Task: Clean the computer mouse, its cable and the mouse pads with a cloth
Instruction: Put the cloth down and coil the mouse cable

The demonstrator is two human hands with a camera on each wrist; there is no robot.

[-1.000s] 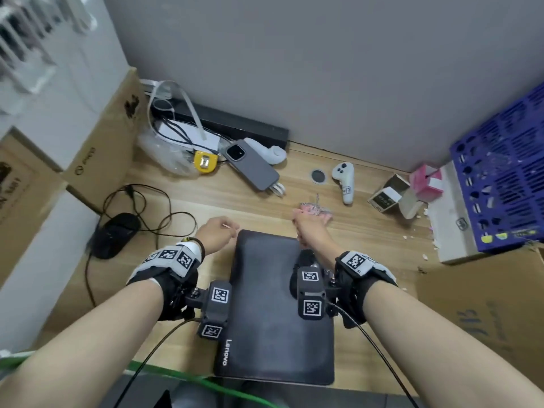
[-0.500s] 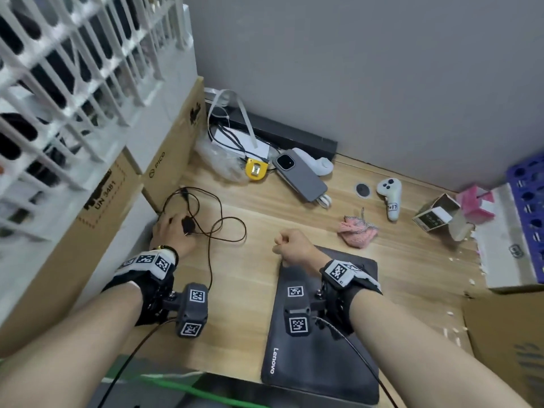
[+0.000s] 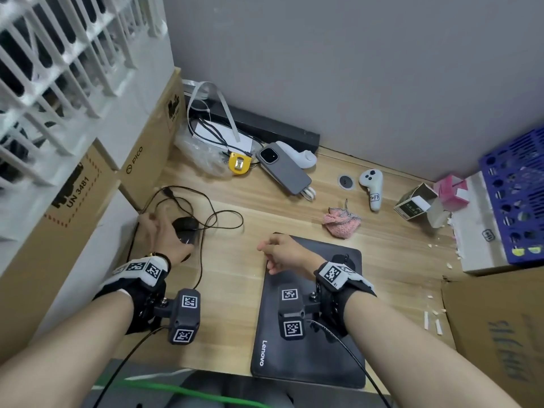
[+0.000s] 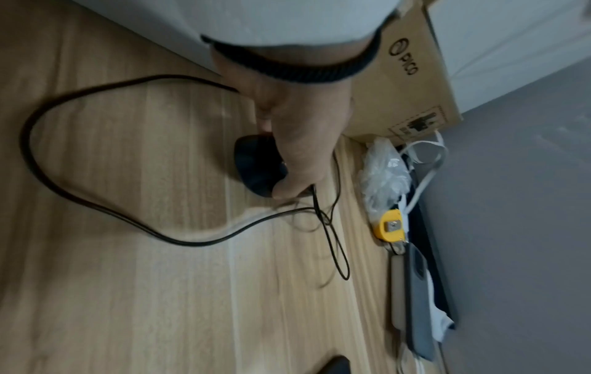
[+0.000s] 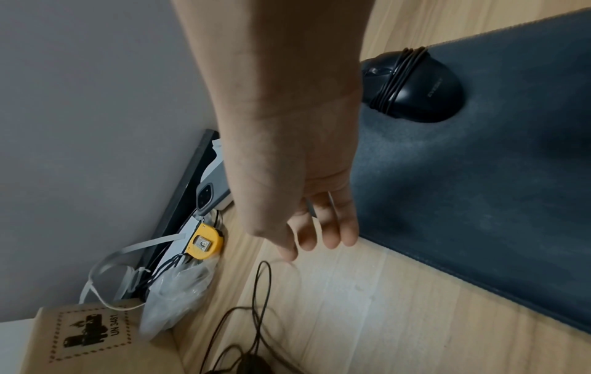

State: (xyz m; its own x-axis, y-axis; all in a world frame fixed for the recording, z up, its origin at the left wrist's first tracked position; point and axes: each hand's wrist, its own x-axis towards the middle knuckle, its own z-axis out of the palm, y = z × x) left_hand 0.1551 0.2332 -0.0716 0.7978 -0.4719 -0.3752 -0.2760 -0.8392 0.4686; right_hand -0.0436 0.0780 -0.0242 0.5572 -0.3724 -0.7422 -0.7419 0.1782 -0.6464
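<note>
A black wired mouse (image 3: 185, 226) (image 4: 252, 164) lies at the desk's left side, close to the boxes. My left hand (image 3: 164, 234) (image 4: 297, 141) lies over it, thumb and fingers curled round its sides. Its thin black cable (image 3: 223, 214) (image 4: 96, 202) sprawls in loose loops on the wood. The pink cloth (image 3: 341, 222) lies crumpled beyond the black Lenovo mouse pad (image 3: 309, 343) (image 5: 479, 189). My right hand (image 3: 282, 251) (image 5: 303, 202) hovers over the pad's far left corner, fingers loosely bent, holding nothing. A second black mouse (image 5: 418, 91), cable wound round it, sits on the pad.
Cardboard boxes (image 3: 147, 160) wall the left side. A grey phone (image 3: 284, 169), a yellow tape measure (image 3: 239, 164) and a white controller (image 3: 372, 187) lie along the back. A blue crate (image 3: 515, 201) and another cardboard box (image 3: 500, 334) stand at the right.
My right hand let go of the pink cloth and drew back to the pad's corner. My left hand went left to the wired mouse and closed on it. The view swung left.
</note>
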